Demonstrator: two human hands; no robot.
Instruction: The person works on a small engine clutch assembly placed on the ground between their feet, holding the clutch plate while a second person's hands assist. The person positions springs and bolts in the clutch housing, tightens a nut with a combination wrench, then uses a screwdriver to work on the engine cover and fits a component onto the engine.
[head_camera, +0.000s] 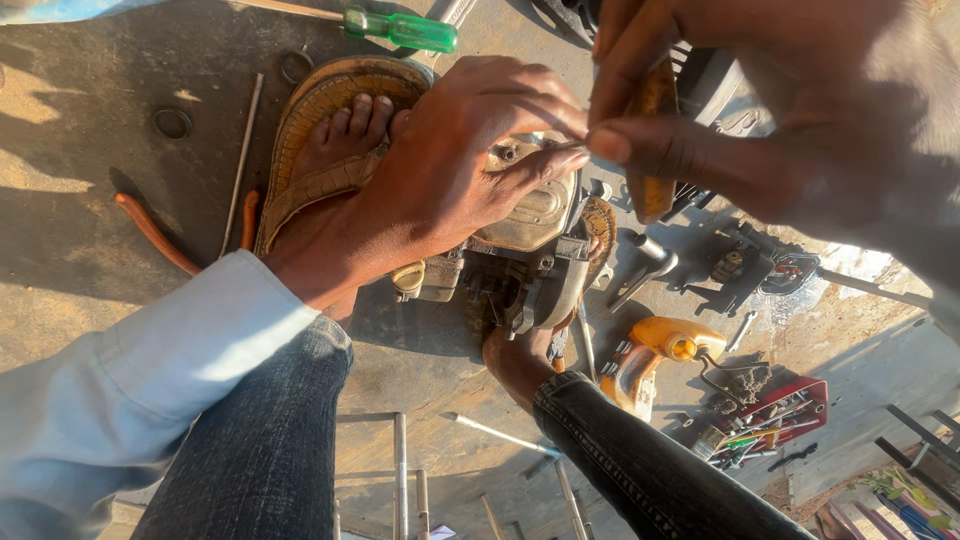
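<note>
My left hand (470, 150) rests on top of a small greasy engine block (525, 240) on the ground, its fingers pinching a thin metal piece at the block's top. My right hand (760, 110) is close to the camera and grips a yellow-handled tool (652, 140), its tip meeting the left fingers. The engine sits between my two feet; the left foot wears a brown sandal (320, 140).
A green-handled screwdriver (400, 28) lies at the top. Rings, a thin rod (242, 160) and an orange hose (150, 232) lie left. An orange plastic part (655, 355), a socket wrench (640, 270) and a red tool tray (775, 415) lie right. Metal bars lie near the bottom.
</note>
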